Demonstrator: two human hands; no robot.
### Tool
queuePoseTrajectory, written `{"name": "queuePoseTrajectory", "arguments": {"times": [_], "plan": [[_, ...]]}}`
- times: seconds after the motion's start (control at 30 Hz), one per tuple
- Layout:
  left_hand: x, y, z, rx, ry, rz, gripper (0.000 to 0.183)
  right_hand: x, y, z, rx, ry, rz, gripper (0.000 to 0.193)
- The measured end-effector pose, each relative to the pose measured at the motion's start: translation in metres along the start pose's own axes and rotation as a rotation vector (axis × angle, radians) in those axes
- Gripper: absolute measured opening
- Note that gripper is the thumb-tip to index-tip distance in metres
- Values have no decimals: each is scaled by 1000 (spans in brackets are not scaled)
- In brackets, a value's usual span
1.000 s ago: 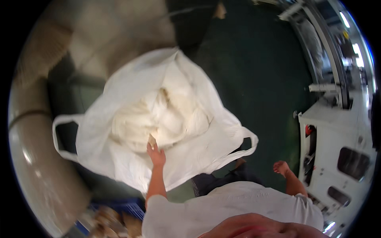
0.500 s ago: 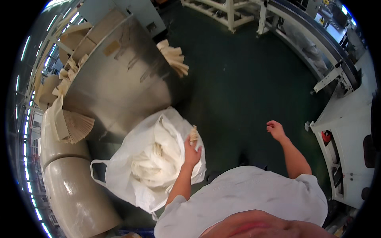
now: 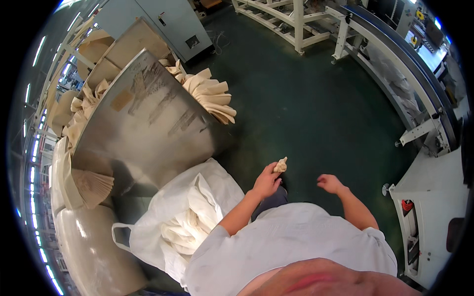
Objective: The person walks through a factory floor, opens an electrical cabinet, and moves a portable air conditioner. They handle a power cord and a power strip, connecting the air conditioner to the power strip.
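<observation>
My left hand (image 3: 267, 183) is closed on a small crumpled bundle of cream cloth (image 3: 281, 165), which sticks out past the fingertips. It is in front of my body, to the right of a large white woven sack (image 3: 152, 220). Folded and bunched whitish cloth (image 3: 191, 224) fills the sack's open top, and a handle loop stands out on its left side. Over the dark floor, a little right of the bundle, my right hand (image 3: 330, 183) has its fingers curled in. No object shows in it, and the hands are apart.
A metal-sided bin (image 3: 148, 118) stands beyond the sack, with pleated cream cloth (image 3: 210, 93) spilling over its right end. Large glossy beige rolls (image 3: 94, 246) lie at the left. A grey cabinet (image 3: 158, 24) stands behind; a conveyor (image 3: 410, 59) and a white machine (image 3: 434, 207) line the right.
My left hand has left the sack's rim and moved right with the cream cloth bundle. My right hand has come slightly lower and left. The view has shifted, showing more of the bin's far end.
</observation>
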State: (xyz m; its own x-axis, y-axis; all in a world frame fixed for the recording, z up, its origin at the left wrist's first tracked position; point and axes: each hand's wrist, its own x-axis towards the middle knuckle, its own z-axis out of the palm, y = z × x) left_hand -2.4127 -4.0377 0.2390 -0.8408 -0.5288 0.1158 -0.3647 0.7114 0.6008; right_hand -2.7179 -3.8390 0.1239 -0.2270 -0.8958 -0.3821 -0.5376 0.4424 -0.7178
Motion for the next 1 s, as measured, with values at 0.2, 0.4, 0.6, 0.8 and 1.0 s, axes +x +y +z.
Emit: {"name": "queuePoseTrajectory", "arguments": {"times": [0.2,0.4,0.6,0.8,1.0], "plan": [[173,-74,-113,33,13,9,37,46,121,-52,-354,-399,487,11],[319,-154,-205,-24,256,-46,37,125,98,-120,463,82,1020,14],[408,-269,-253,-10,440,-227,37,391,53,-183,-396,-465,370,11],[472,-386,-314,-522,1077,-641,84,724,-46,-315,-1162,-277,-403,7],[479,-484,-446,61,1170,-1251,65,950,-302,-417,-156,52,-191,25]]}}
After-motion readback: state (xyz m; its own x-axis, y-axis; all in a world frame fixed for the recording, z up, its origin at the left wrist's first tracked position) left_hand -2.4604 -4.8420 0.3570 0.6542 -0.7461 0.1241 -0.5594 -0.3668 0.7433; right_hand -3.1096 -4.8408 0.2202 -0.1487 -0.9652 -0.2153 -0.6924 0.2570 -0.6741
